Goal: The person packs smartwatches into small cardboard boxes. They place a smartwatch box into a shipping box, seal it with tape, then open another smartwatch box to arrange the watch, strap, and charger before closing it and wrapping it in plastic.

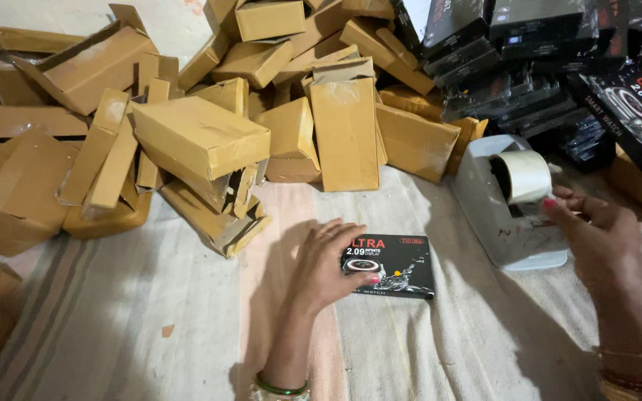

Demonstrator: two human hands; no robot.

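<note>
A flat black product box (399,260) lies on the striped cloth in front of me. My left hand (328,263) rests on its left edge, fingers curled over the corner. My right hand (596,238) reaches to a white tape dispenser (499,223) at the right, fingertips pinching at the tape just below the pale roll (525,176). Whether a strip is pulled out is too small to tell.
A heap of brown cardboard cartons (202,137) fills the back and left. A stack of black product boxes (529,52) stands at the back right. The striped cloth (150,312) covers the floor near me.
</note>
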